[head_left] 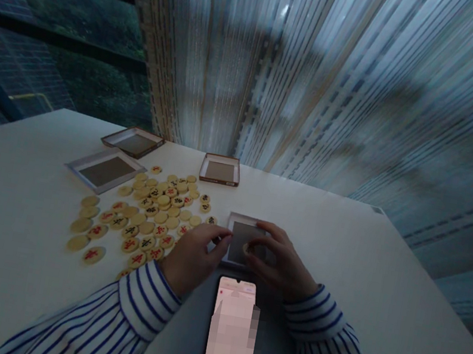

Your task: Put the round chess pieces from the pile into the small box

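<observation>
Over a shallow grey-bottomed box tray (240,222), my right hand (283,263) pinches a round Chinese chess piece (247,249) between thumb and fingers. At the tray's left edge is my left hand (191,257), its thumb and fingertips closed together. Whatever lies between them is too dark and small to make out. To the left spreads a loose pile of pale round Chinese chess pieces (160,217), some showing red or black characters and others plain. My left hand covers part of the pile's right side.
A lit phone (237,289) lies before the tray, between my forearms. A shallow box (218,182) stands farther back; another box (131,154) and a pale tray (72,166) are at the back left. A striped string curtain (234,80) hangs behind the white table (359,282).
</observation>
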### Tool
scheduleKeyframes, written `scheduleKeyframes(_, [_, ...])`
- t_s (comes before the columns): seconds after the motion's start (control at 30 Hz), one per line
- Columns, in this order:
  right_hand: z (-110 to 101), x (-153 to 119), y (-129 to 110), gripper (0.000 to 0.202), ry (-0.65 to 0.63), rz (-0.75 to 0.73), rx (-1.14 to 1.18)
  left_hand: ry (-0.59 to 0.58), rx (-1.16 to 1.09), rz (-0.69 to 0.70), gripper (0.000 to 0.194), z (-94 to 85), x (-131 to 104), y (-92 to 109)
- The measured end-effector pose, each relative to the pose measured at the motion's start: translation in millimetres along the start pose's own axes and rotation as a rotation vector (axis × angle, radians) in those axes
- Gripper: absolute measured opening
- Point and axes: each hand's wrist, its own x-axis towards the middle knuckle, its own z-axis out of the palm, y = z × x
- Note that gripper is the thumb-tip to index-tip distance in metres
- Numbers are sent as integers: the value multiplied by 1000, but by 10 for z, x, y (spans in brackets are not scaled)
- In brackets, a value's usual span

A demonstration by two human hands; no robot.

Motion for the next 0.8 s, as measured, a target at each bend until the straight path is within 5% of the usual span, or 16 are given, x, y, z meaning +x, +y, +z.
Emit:
scheduleKeyframes(0.53, [45, -18, 19, 20, -117, 81, -3, -88, 186, 318, 25, 176, -76, -69])
scheduleKeyframes(0.8, [41, -22, 20, 23, -178, 133, -5, -149, 174, 294, 28, 244, -105, -77])
